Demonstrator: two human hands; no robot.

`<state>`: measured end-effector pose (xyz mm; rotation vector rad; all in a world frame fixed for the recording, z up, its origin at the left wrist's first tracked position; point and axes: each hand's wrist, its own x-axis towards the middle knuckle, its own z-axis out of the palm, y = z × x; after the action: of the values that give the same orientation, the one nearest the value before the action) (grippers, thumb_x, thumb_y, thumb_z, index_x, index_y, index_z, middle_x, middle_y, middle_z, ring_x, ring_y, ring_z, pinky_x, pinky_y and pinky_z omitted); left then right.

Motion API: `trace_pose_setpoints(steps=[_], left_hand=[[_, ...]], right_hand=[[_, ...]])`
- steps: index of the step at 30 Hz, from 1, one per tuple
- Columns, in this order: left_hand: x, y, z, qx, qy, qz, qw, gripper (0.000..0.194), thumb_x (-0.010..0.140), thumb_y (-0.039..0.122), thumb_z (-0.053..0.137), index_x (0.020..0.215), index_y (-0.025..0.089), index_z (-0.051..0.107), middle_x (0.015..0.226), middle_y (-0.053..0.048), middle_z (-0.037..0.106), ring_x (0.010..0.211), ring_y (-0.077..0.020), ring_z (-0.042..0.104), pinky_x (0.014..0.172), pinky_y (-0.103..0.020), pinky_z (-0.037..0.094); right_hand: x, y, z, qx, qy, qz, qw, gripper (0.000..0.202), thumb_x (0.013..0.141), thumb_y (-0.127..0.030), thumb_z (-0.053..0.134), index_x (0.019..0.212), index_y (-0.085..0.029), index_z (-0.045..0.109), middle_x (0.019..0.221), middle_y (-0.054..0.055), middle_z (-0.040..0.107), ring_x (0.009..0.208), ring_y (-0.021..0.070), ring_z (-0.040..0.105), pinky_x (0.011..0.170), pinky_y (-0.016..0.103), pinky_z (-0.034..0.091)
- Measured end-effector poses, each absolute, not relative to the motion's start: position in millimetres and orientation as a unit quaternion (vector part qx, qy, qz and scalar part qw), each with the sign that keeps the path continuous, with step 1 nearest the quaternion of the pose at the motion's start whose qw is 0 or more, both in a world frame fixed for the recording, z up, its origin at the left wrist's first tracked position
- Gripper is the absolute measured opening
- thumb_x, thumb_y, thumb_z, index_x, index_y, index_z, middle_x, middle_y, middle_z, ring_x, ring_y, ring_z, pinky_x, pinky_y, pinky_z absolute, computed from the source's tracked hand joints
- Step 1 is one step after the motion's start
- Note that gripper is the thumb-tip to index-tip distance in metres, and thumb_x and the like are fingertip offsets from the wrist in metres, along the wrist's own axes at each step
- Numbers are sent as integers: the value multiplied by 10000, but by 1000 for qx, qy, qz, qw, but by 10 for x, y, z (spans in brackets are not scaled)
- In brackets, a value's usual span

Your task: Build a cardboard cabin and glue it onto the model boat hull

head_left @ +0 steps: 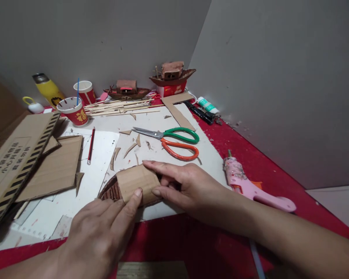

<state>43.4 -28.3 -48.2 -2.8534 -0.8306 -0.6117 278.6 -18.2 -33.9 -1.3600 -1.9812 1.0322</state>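
Cardboard sheets (pixel 50 168) lie at the far left of the white work surface (pixel 84 186), one with a black-striped edge, and behind them stand a yellow bottle (pixel 48 90) and two red paper cups (pixel 75 111). A red pencil (pixel 90 146) rests on the paper just beside the flat brown sheet. Near the front edge, the left hand (pixel 100 232) lies palm down, its fingers loosely curled with a fingertip pressing on the near edge of a curved cardboard piece (pixel 136 182). That piece arches over the small model boat hull (pixel 110 190), which sits on the white surface between both hands. The right hand (pixel 182 186) grasps the curved piece from its right side, one finger laid along the top edge and others tucked against the end. Behind the hands lie cardboard scraps (pixel 130 147) and green-and-orange scissors (pixel 174 141); farther back are bamboo sticks (pixel 119 106) and two finished model boats (pixel 151 83). At the right, a pink glue gun (pixel 250 186) rests on the red tablecloth (pixel 244 151).
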Motion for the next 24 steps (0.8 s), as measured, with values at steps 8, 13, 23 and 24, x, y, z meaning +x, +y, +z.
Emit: trace_pose_setpoints(steps=[8, 13, 23, 24], left_hand=[[422, -279, -498, -935, -261, -212, 107, 441, 875, 64, 526, 1315, 62, 500, 873, -72, 752, 608, -167, 655, 551, -309, 470], [436, -260, -530, -927, -273, -223, 130, 427, 883, 92, 524, 1309, 96, 494, 689, -1, 671, 539, -149, 598, 531, -293, 444], [386, -192, -399, -899, -296, -317, 68, 346, 875, 216, 607, 1217, 195, 554, 752, 6, 702, 612, -153, 640, 588, -291, 494], [361, -168, -368, -887, -312, -339, 20, 370, 876, 238, 612, 1237, 208, 541, 838, -13, 719, 690, -158, 665, 642, -289, 519]], right_hand=[[2857, -218, -322, -514, -743, 350, 248, 590, 863, -226, 591, 1434, -182, 450, 821, 7, 706, 695, 132, 647, 680, 243, 521], [2909, -271, -301, -487, -831, 85, 255, 580, 863, -295, 631, 1406, -180, 462, 1245, 147, 651, 1117, 279, 621, 927, 433, 526], [2792, -225, -483, -408, -906, 38, 109, 950, 757, -311, 770, 1522, -202, 217, 1560, 202, 294, 1450, 317, 253, 1111, 581, 320], [2789, -226, -482, -409, -906, 34, 103, 931, 770, -303, 758, 1520, -195, 218, 1554, 201, 307, 1446, 315, 264, 1111, 588, 317]])
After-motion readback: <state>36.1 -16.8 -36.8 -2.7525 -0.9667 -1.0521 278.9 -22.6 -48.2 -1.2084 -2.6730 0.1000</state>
